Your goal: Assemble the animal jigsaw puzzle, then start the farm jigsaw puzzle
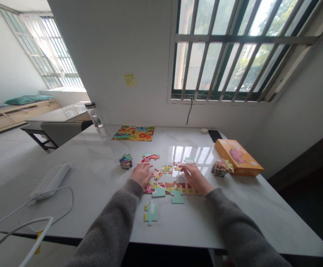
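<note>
My left hand [141,174] lies low over the table with its fingers stretched out, beside a pink puzzle piece [157,174] and below the red barn section [151,157]. My right hand [196,178] is open too, its fingertips at a pink puzzle piece [177,166]; whether they touch it I cannot tell. Between the hands sits a yellowish piece [167,169]. A joined fence strip [189,188] runs below them, partly hidden by the right hand. Green pieces [158,191], [177,197] overlap or border its lower edge. Another green piece [151,213] lies nearer me, and one [189,160] farther back.
Stacks of puzzle pieces stand left [125,161] and right [221,167]. An orange box [237,156] and a phone [214,135] are at right. Farther back are a colourful picture sheet [135,133] and a bottle [95,115]. A power strip [50,181] with cables lies left.
</note>
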Available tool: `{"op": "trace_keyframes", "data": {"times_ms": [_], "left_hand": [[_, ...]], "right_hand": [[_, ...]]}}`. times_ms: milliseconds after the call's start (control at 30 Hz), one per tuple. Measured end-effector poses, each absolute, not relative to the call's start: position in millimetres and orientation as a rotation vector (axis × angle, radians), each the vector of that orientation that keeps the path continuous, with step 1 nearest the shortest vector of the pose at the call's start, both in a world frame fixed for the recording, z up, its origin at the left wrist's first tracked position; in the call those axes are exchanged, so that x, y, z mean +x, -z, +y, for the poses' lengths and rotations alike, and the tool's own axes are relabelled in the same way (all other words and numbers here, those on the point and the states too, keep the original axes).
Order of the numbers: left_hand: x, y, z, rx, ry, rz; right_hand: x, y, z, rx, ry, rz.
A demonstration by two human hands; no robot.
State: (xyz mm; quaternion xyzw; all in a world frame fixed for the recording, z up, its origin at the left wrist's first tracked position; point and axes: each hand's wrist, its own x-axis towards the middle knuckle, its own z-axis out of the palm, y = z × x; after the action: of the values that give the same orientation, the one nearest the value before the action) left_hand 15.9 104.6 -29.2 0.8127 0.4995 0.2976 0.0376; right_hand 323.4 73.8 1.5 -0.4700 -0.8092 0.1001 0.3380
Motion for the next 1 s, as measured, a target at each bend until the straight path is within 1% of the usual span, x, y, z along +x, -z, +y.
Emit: {"op": "trace_keyframes", "data": {"times_ms": [167,367,600,700,833,900,1000], "left_hand": [[18.9,13.4,73.4,2.497,-0.986,1.411],[10.9,8.4,42.9,2.640,-0.682,1.136],[11.9,7.7,41.2,2.679,-0.524,1.139],[14.2,8.3,42.8,2.682,-0.548,1.140],[21.3,3.8,43.9,2.682,-0.681,1.110],[29.1,-2.0,45.0,2.686,-0.785,1.078],[46.6,-14.2,48.0,2.688,-0.916,1.002]], "right_hand": [[320.5,-1.4,71.8,-1.221,-0.272,-2.129],[318.4,-4.0,69.5,-1.195,-0.296,-2.133],[317.2,-5.6,67.8,-1.196,-0.312,-2.113],[317.8,-4.9,68.4,-1.189,-0.313,-2.113],[313.5,-8.2,66.3,-1.163,-0.367,-2.091],[307.3,-11.6,63.1,-1.132,-0.459,-2.049],[294.6,-15.6,57.3,-1.053,-0.715,-1.968]]}}
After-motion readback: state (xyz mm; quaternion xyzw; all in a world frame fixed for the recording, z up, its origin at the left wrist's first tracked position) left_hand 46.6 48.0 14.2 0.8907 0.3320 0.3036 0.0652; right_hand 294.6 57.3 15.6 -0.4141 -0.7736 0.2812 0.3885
